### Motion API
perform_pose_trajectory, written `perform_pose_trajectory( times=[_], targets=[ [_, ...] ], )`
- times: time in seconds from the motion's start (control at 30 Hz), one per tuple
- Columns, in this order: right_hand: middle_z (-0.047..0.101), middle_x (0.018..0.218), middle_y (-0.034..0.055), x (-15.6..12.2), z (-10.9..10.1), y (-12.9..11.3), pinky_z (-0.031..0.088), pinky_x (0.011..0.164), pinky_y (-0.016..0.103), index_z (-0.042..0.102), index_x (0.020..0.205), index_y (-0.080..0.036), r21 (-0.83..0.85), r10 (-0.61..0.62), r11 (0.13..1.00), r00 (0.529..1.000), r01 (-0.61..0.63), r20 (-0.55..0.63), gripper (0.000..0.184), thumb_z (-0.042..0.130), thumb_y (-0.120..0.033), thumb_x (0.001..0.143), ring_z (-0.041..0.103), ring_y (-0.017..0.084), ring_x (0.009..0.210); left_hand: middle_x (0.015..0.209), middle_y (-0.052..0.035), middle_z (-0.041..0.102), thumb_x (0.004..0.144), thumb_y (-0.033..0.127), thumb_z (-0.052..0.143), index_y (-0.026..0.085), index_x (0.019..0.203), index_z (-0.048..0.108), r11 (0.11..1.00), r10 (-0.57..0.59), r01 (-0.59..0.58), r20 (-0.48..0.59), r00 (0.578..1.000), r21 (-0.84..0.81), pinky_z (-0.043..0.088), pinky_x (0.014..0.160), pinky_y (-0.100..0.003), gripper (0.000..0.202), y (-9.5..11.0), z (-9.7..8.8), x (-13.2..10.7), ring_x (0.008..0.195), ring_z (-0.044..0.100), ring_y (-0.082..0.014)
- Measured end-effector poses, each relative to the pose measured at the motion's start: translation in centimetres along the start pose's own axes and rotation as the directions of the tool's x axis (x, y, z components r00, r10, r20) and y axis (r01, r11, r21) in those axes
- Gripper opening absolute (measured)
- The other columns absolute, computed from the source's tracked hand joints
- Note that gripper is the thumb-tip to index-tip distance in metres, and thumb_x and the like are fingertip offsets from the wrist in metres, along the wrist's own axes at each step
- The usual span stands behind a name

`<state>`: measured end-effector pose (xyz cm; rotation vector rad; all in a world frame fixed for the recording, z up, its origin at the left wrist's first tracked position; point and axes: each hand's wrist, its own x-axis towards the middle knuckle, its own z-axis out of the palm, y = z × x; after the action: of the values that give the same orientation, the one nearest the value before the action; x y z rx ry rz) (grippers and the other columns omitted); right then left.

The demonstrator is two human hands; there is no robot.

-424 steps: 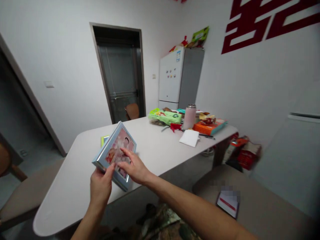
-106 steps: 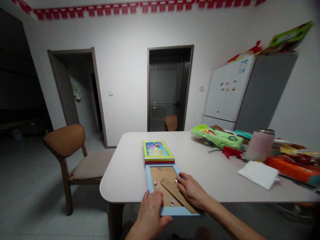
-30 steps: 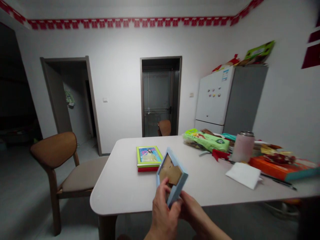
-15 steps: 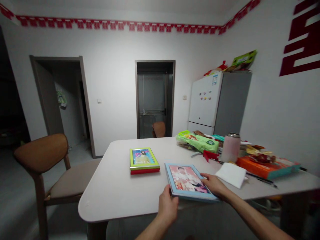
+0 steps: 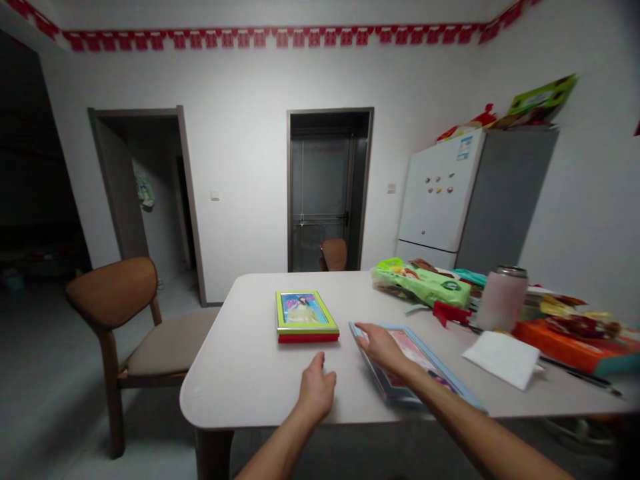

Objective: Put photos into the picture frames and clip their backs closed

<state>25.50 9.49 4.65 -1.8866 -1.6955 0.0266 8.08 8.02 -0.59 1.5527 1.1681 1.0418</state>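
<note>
Bare-handed work at a white table [image 5: 240,380], head view. The blue frame [image 5: 417,348] lies face up at the table's near edge, to the R of your L hand [image 5: 317,392] and under your R hand [image 5: 383,350], the nearer of the two. Its long axis appears to run obliquely, far L to near R, approx. in line w/ your R forearm [image 5: 460,407]. Your R fingers reach the far-L corner; grip vs. mere contact can't be told. Your L hand is open, holds nothing, thumb apart, just on the near side of the green frame [image 5: 306,315], which sits on a red layer [image 5: 309,339], apart from the blue one. Obscured: R hand and forearm hide much of the blue frame's pic; motion blur softens its near-L side, hence flat vs. slightly tilted is uncertain. Underside of the R hand: n/v.
</note>
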Motion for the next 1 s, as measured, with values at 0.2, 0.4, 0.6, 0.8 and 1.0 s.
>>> perform_pose_trajectory(
  times=[0.2, 0.4, 0.6, 0.8, 1.0],
  targets=[
    [0.051, 0.107, 0.0060, 1.4, 4.6, -7.3, 0.045, 0.076, 0.036, 0.047, 0.107, -0.016, -0.023, -0.204, 0.978, 0.974, 0.207, 0.095, 0.030, 0.044, -0.031, 0.081, 0.052, 0.016, 0.090, 0.105, -0.0116, 0.057, 0.071, 0.016, 0.049, 0.010, 0.107, 0.047, 0.963, -0.154, 0.122, -0.121, 0.981, -0.240, 0.039, 0.083, -0.024, 0.037, -1.4, -3.7, 2.1, 0.098, 0.052, -0.0156],
    [0.054, 0.098, 0.0076, -1.3, 5.2, -9.1, 0.040, 0.080, 0.035, 0.055, 0.094, -0.016, -0.060, -0.343, 0.932, 0.924, 0.357, 0.170, 0.022, 0.050, -0.027, 0.075, 0.050, 0.018, 0.090, 0.084, -0.0083, 0.063, 0.070, 0.034, 0.054, 0.011, 0.096, 0.053, 0.872, -0.184, 0.087, -0.158, 0.970, -0.482, 0.046, 0.068, -0.026, 0.034, -1.0, -4.6, 1.7, 0.079, 0.060, -0.0166],
    [0.051, 0.110, 0.0101, -5.8, 2.7, -9.3, 0.032, 0.091, 0.036, 0.057, 0.093, -0.017, 0.346, -0.346, 0.893, 0.931, 0.289, 0.117, 0.031, 0.052, -0.021, 0.063, 0.044, 0.022, 0.104, 0.095, -0.0096, 0.063, 0.069, 0.035, 0.056, 0.012, 0.091, 0.057, 0.856, -0.083, -0.103, -0.330, 0.940, -0.507, 0.043, 0.078, -0.029, 0.031, 1.1, -4.1, -1.9, 0.090, 0.056, -0.0219],
    [0.049, 0.119, 0.0070, -7.4, -2.0, -9.9, 0.043, 0.081, 0.037, 0.035, 0.122, -0.025, 0.889, 0.023, 0.401, 0.973, -0.220, 0.230, 0.053, 0.037, -0.048, 0.074, 0.047, 0.021, 0.106, 0.110, -0.0093, 0.056, 0.077, 0.028, 0.046, 0.016, 0.112, 0.046, 0.925, 0.349, -0.373, -0.232, 0.908, -0.069, 0.040, 0.087, -0.031, 0.037, 3.8, -3.1, -7.4, 0.101, 0.051, -0.0214],
    [0.064, 0.094, 0.0075, -9.5, -3.9, -7.6, 0.047, 0.070, 0.034, 0.043, 0.116, -0.021, 0.927, 0.000, 0.109, 0.933, -0.359, 0.361, 0.050, 0.047, -0.040, 0.070, 0.060, 0.021, 0.083, 0.130, -0.0134, 0.034, 0.073, 0.017, 0.041, 0.011, 0.123, 0.034, 0.573, 0.684, -0.727, 0.267, 0.678, 0.377, 0.027, 0.099, -0.040, 0.051, 2.6, -2.8, -9.2, 0.120, 0.028, -0.0239]
  ],
)
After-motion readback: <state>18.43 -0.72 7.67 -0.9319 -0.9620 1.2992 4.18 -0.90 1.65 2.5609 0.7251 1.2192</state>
